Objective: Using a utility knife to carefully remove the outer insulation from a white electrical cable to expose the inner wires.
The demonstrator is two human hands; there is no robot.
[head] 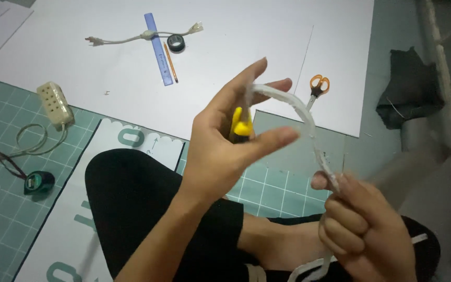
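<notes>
1. I'm seeing my left hand [220,151] gripping a yellow-handled tool [242,124] and the white cable [298,112]; cable arching toward four o'clock.
2. My right hand [364,227] is clenching the cable's lower end; orange-handled scissors [317,89] lying at twelve o'clock of it.

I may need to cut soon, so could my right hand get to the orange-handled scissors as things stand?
Probably not straight away: the right hand is closed on the white cable. The scissors lie uncovered on the white board beyond it.

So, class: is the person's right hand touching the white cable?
Touching. The head view shows the right hand closed in a fist around the white cable, which comes out above the thumb and arcs up to the left hand.
</notes>
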